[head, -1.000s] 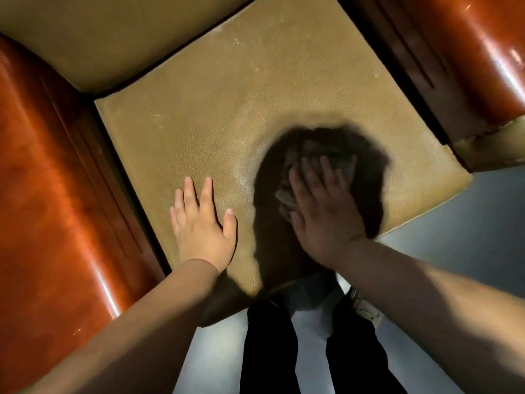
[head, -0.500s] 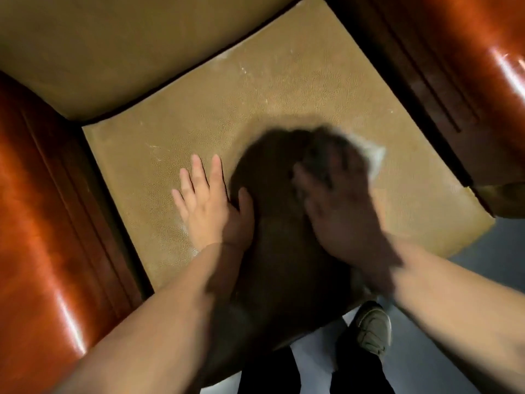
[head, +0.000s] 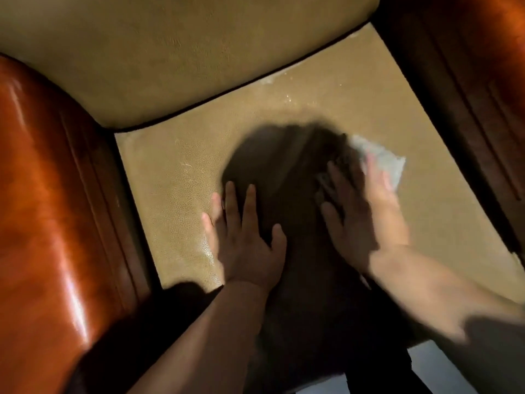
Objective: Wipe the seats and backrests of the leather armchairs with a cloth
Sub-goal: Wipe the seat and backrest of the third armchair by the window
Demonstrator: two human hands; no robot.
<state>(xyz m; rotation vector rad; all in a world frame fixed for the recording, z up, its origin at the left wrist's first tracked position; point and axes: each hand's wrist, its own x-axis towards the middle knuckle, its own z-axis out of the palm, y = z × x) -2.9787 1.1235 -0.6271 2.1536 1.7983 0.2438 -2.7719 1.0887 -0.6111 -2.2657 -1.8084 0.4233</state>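
right hand blurred, cloth mostly hidden

Seen from above, the tan leather seat of an armchair fills the middle of the view, with the tan backrest above it and glossy reddish-brown armrests on the left and right. The left hand lies flat on the seat with its fingers spread and straight. The right hand, blurred, presses flat on a pale cloth whose corner shows beyond the fingertips, towards the right side of the seat. A dark shadow covers the seat between and ahead of the two hands. Pale scuffs and specks mark the leather near the seam below the backrest. A strip of grey floor shows at the lower right.
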